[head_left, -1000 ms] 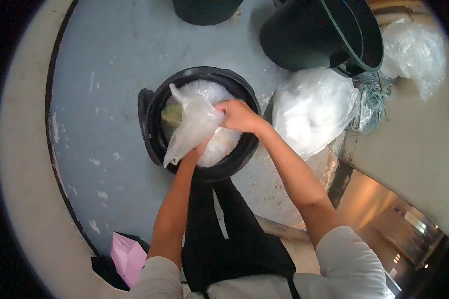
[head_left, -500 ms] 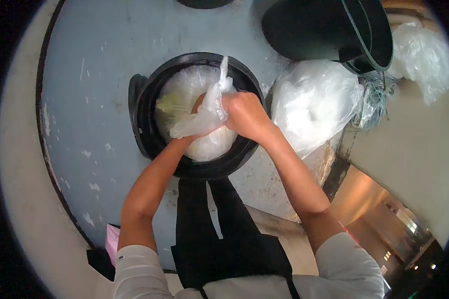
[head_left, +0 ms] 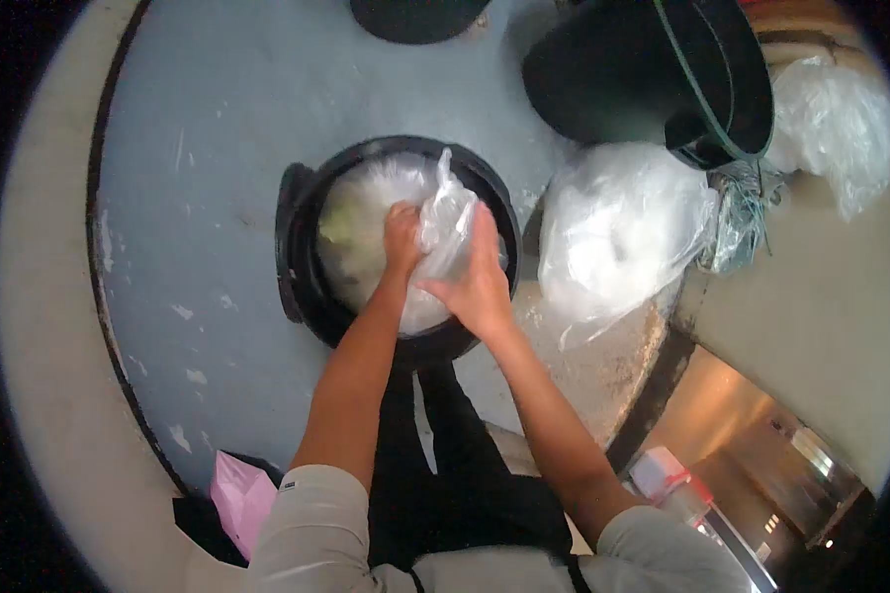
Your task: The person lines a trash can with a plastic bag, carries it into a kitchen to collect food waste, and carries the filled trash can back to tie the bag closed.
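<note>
A clear plastic bag (head_left: 445, 232) is being gripped over a black pot (head_left: 302, 267) near the middle of the round grey table (head_left: 218, 128), the left hand (head_left: 401, 237) being closed on the bag at its 9 o'clock side, while the right hand (head_left: 480, 287), at the bag's 5 o'clock, is being pressed against it with the fingers (head_left: 485, 232) together. The pot is being filled by a larger pale bag (head_left: 361, 212) under both hands. At the pot's 3 o'clock a white bulging bag (head_left: 613, 227) is lying, and at 1 o'clock a black bucket (head_left: 623, 69) is standing.
</note>
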`<state>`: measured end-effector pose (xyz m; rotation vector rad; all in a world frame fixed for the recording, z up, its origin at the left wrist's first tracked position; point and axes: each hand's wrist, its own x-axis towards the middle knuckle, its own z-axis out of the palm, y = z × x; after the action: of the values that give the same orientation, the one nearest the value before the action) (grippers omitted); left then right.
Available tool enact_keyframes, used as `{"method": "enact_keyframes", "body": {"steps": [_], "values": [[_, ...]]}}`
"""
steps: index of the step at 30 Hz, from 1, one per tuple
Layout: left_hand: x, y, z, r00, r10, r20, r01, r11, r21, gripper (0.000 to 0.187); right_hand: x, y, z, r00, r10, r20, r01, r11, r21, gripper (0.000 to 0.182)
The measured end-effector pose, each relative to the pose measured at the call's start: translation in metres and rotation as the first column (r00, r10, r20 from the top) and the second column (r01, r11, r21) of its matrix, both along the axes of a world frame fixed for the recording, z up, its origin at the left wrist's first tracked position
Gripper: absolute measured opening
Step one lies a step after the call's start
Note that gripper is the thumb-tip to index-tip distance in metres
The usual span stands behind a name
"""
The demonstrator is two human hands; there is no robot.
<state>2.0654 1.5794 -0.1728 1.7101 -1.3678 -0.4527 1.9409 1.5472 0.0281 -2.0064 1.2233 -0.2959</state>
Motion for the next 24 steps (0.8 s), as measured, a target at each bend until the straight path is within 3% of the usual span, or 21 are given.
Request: {"method": "enact_keyframes", "body": {"steps": [3, 4, 6, 7, 9, 10, 12, 14, 15, 17, 20, 22, 23, 24], "values": [[-0.005, 0.030, -0.075, 0.998, -0.037, 0.047, 0.029, 0.988, 0.149, 0.043, 0.001, 0.005, 0.034, 0.981, -0.184, -0.055, 0.183, 0.983, -0.026, 0.127], [-0.004, 0.039, -0.083, 0.996, -0.073, 0.051, 0.061, 0.977, 0.203, 0.048, 0.000, 0.008, 0.033, 0.973, -0.230, 0.005, 0.229, 0.971, 0.067, 0.128], [-0.010, 0.054, -0.021, 0.990, -0.139, -0.002, 0.130, 0.924, 0.359, 0.069, 0.003, 0.017, 0.018, 0.938, -0.330, 0.105, 0.295, 0.920, 0.259, 0.129], [-0.006, 0.052, 0.010, 0.986, -0.167, -0.020, 0.160, 0.891, 0.424, 0.080, 0.010, 0.010, 0.012, 0.958, -0.281, 0.058, 0.252, 0.921, 0.296, 0.124], [0.007, 0.043, 0.053, 0.956, -0.110, -0.270, 0.251, 0.783, 0.569, 0.094, 0.027, -0.009, 0.003, 0.988, -0.154, -0.031, 0.155, 0.921, 0.357, 0.109], [0.016, 0.043, 0.068, 0.879, 0.011, -0.477, 0.334, 0.700, 0.631, 0.098, 0.035, -0.021, -0.001, 0.994, -0.078, -0.072, 0.100, 0.916, 0.388, 0.100], [0.019, 0.042, 0.082, 0.777, 0.122, -0.618, 0.352, 0.729, 0.587, 0.101, 0.049, -0.054, -0.012, 0.990, 0.073, -0.121, -0.040, 0.966, 0.257, 0.071], [0.004, 0.035, 0.082, 0.819, 0.067, -0.569, 0.193, 0.903, 0.385, 0.100, 0.054, -0.056, -0.003, 0.951, 0.241, -0.192, -0.203, 0.959, 0.200, 0.050], [0.000, 0.045, 0.025, 0.932, -0.051, -0.358, 0.197, 0.902, 0.384, 0.085, 0.060, -0.056, 0.020, 0.916, 0.332, -0.227, -0.290, 0.936, 0.200, 0.043], [-0.012, 0.035, 0.011, 0.966, -0.033, -0.256, 0.124, 0.929, 0.349, 0.074, 0.060, -0.047, 0.026, 0.840, 0.460, -0.287, -0.448, 0.887, 0.109, 0.039], [-0.027, 0.029, 0.004, 0.996, 0.032, -0.089, -0.004, 0.955, 0.296, 0.059, 0.044, -0.036, 0.030, 0.891, 0.419, -0.175, -0.397, 0.906, 0.150, 0.039], [-0.029, 0.031, 0.011, 0.997, 0.076, -0.033, -0.065, 0.965, 0.253, 0.051, 0.015, -0.034, -0.012, 0.981, 0.130, 0.146, -0.150, 0.979, 0.138, 0.037], [-0.027, 0.029, 0.030, 0.995, 0.097, -0.038, -0.086, 0.971, 0.225, 0.048, 0.001, -0.037, -0.025, 0.954, -0.030, 0.300, -0.020, 0.987, 0.161, 0.036], [-0.025, 0.026, 0.041, 0.991, 0.123, -0.044, -0.113, 0.974, 0.194, 0.045, -0.008, -0.039, -0.005, 0.920, -0.299, 0.252, 0.160, 0.876, 0.454, 0.038]]}}
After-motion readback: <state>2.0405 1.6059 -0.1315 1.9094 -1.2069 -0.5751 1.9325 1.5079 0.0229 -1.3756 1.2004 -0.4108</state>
